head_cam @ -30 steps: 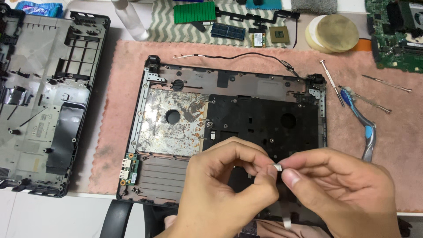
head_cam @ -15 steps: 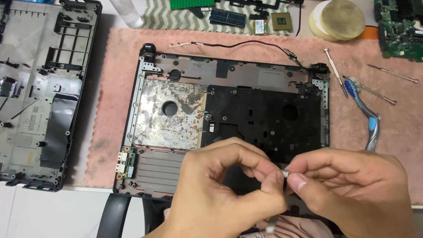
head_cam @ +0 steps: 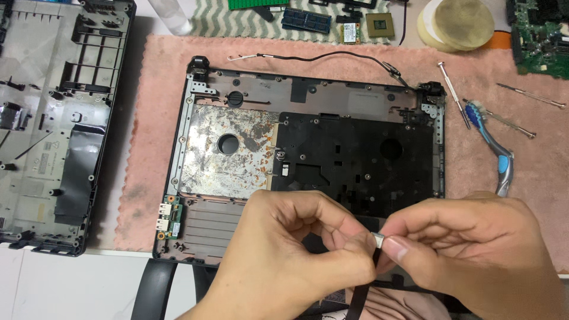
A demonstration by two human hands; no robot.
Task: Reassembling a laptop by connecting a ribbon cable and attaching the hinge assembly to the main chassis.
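Pinching with both hands — left hand [head_cam: 296,261] and right hand [head_cam: 474,255] closing fingertips on the pale end of a thin black ribbon cable [head_cam: 363,278], cable hanging down toward 6 o'clock over the near edge of the open laptop base [head_cam: 314,154]. Judging by the grip, freeing or straightening the cable tip — calling next for a gentle, even hold, avoiding creasing. Lying at 2 o'clock on the pink mat [head_cam: 154,118]: screwdrivers [head_cam: 453,95], blue-handled toothbrush [head_cam: 495,145].

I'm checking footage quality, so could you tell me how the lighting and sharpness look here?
Head view: even, soft light, faint shadows; slight sheen on the worn metal plate; laptop chassis sharp; left hand and right hand slightly soft, cropped at the bottom edge.
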